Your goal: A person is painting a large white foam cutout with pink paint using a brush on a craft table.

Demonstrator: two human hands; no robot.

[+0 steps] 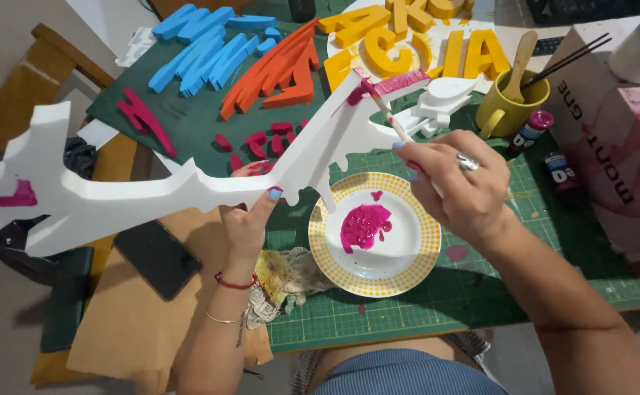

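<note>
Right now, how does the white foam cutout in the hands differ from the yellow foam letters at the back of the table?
The white foam cutout is held up off the table by the left hand; the yellow foam letters lie flat. The cutout is mostly bare white with magenta patches, one being applied with the paintbrush in the right hand; the letters are fully yellow. The cutout is one long piece, the letters several smaller ones. Both look like thick cut foam.
</note>
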